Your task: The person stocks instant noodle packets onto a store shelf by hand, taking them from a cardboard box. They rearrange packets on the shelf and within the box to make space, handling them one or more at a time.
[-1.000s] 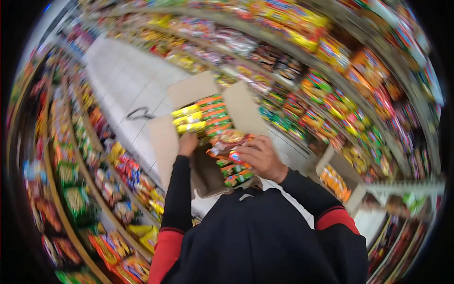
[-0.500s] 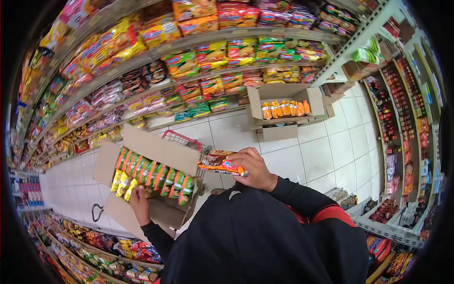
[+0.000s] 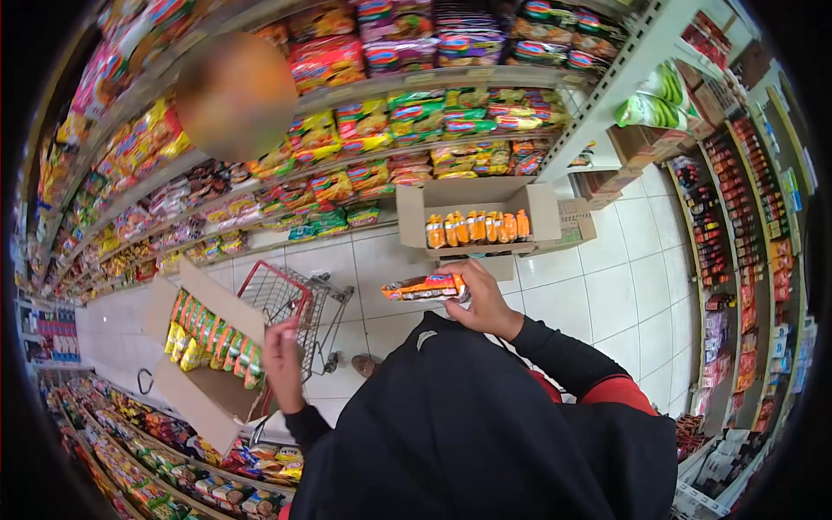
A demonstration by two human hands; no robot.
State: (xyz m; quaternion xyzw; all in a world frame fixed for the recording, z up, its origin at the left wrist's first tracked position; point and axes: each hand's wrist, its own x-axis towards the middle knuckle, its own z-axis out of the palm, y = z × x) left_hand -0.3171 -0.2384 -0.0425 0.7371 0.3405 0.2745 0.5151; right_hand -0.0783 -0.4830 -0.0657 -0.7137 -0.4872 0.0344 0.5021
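Observation:
In my right hand (image 3: 490, 305) is an orange and brown instant noodle packet (image 3: 416, 289), possibly more than one stacked, gripped at its right end. My left hand (image 3: 283, 364) is raised with its fingers stretched upward and holds nothing visible. It is beside an open cardboard box (image 3: 227, 296) on the left, which holds rows of green-and-orange packets (image 3: 217, 331) and a few yellow packets (image 3: 180, 345). Behind that hand stands a red-handled shopping cart (image 3: 325, 314), and the box appears to rest on it. Beyond my right hand is another open box (image 3: 411, 215) with orange packets (image 3: 477, 229) standing in a row.
Shelves of instant noodle packets (image 3: 360, 126) run along the far side. Low shelves (image 3: 173, 451) with more packets are at the lower left. Racks of bottles (image 3: 711, 204) stand on the right. White floor tiles (image 3: 607, 277) show between them.
My left hand has come away from the yellow packets in the left box and risen. My right hand still holds the noodle packet, now closer to the far box. The view has turned right.

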